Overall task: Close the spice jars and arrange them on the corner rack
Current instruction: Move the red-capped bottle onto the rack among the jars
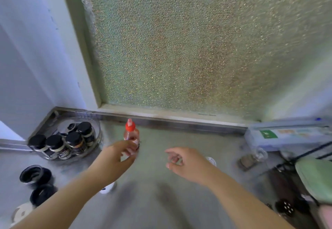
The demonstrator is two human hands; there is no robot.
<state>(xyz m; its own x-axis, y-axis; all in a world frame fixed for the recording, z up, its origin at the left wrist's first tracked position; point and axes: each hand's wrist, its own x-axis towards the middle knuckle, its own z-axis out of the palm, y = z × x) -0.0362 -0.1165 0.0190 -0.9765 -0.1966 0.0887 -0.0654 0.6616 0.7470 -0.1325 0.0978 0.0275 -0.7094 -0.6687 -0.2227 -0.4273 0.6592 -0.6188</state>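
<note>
A small bottle with a red flip cap (130, 131) stands upright on the steel counter near the back wall. My left hand (116, 155) grips its lower part. My right hand (183, 160) hovers to the right of it with fingers loosely curled and holds nothing. In the left corner a round clear rack (98, 135) holds several spice jars with black lids (73, 139). Two black lids (36, 175) lie loose at the front left. A small white-capped item (211, 160) peeks out behind my right hand.
A white round object (107, 189) lies partly under my left forearm. At the right are a flat box with a green label (287, 135), a small glass jar (258, 154), a green lid (316, 178) and a dark shaker top (285, 208). Frosted glass rises behind.
</note>
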